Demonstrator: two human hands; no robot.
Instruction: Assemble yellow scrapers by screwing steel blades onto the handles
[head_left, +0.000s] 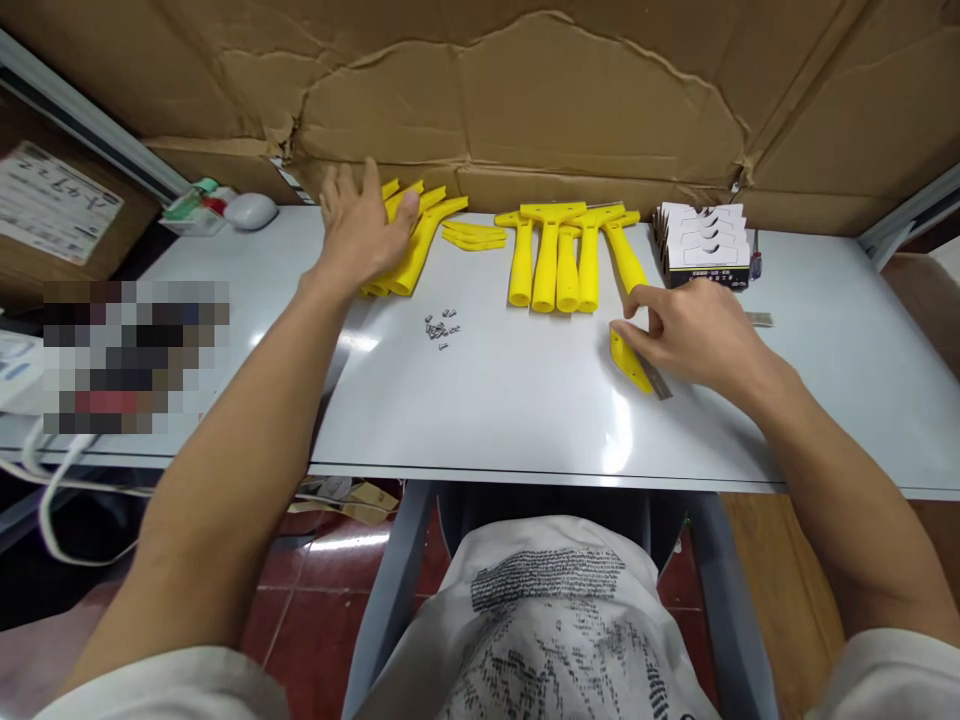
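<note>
To the right of the loose screws, and a little nearer to the person, there are a yellow plate and a thin metal blade. I judge that this blade could cut the right hand, because bare fingers are close to it and its edge may be sharp. The screws themselves have no tray on the white surface, so a brush of the left forearm could scatter them. Farther and to the right of the screws, one slanted scraper could be knocked, since its handle end meets the right forefinger in this view. Farther and to the left of the screws, the bundle of yellow handles could slide apart, if it were pushed unevenly.

As for the grip, the right one, to the right of the screws, has thumb and forefinger curved with a small gap; the thumb is at the plate's far end, but I cannot tell whether it is pinching it. The left hand, beyond the screws to the left, is released: its fingers are loosely spread over the bundle, with the thumb against the handles.
</note>
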